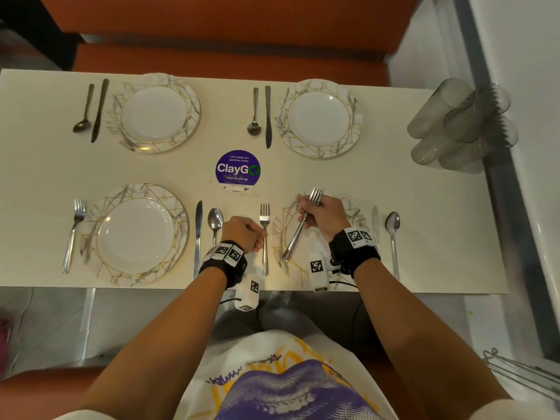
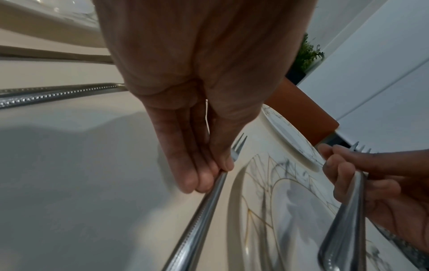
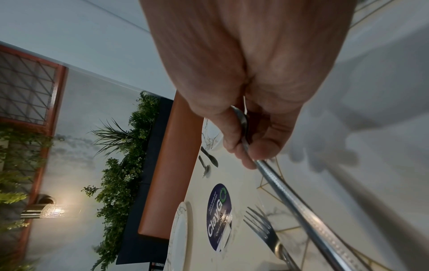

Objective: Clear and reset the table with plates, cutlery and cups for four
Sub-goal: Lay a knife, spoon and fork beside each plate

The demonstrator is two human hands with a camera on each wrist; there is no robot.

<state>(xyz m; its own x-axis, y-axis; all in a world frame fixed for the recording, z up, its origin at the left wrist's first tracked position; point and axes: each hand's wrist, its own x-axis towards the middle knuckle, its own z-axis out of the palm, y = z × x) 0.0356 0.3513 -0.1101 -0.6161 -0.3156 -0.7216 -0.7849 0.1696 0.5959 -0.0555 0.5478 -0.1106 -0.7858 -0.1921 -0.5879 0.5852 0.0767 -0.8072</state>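
On the cream table (image 1: 333, 177), a fork (image 1: 265, 256) lies just left of the near right marbled plate (image 1: 280, 228). My left hand (image 1: 247, 233) pinches its handle (image 2: 204, 210) between thumb and fingertips (image 2: 197, 181) while the fork stays flat on the table. My right hand (image 1: 318, 216) grips another fork (image 1: 298, 234) above that plate, tines pointing away from me and handle slanting down to the left. In the right wrist view, the right hand (image 3: 250, 152) wraps round that fork's neck and the handle (image 3: 301, 210) runs toward the camera.
The near left plate (image 1: 139, 234) has a fork (image 1: 74, 231), knife (image 1: 198, 237) and spoon (image 1: 215, 219) beside it. Two far plates (image 1: 153, 113) (image 1: 318, 118) each have a spoon and knife on their left. Several clear glasses (image 1: 454, 125) stand at the right end. A purple sticker (image 1: 238, 171) marks the centre.
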